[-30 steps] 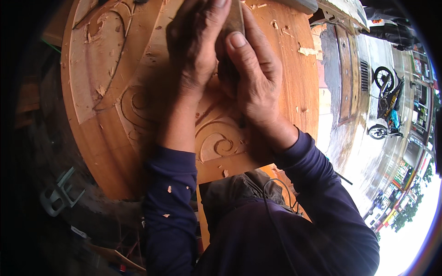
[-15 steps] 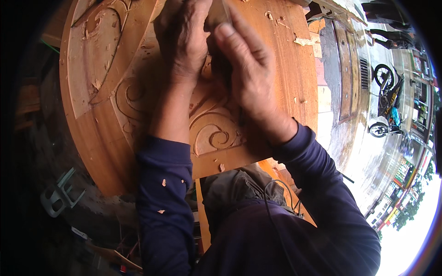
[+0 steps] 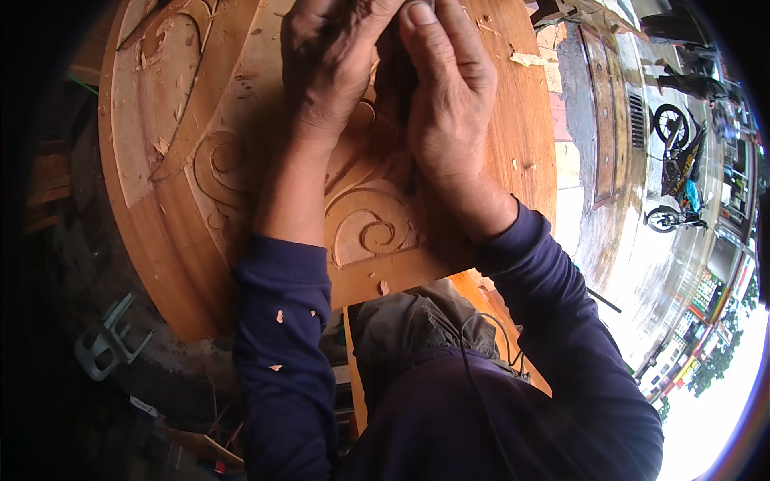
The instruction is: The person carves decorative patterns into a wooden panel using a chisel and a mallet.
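A wooden panel (image 3: pixel 517 172) lies under my hands, carved with raised scrolls and curving leaf shapes. One spiral scroll (image 3: pixel 377 232) shows plainly between my forearms. My left hand (image 3: pixel 333 68) is closed near the upper edge of the view, its fingertips hidden. Close beside it, my right hand (image 3: pixel 455 100) is closed too, thumb pressed along the fingers. Whatever they grip is mostly hidden; only a small greyish end shows by the right thumb. Deep shadow fills the gap between the palms. Curled wood shavings (image 3: pixel 162 147) lie scattered on the panel.
A pale plastic stool (image 3: pixel 104 345) lies on its side at the lower left. Beyond the panel's right edge are pale tiles and a wet pavement with a motorcycle (image 3: pixel 678 172). A dark cable (image 3: pixel 473 377) hangs across my torso. Several shavings cling to my left sleeve (image 3: pixel 281 345).
Both hands have shifted slightly right and upward, the right thumb now higher. The brownish thing seen between them earlier is now largely covered.
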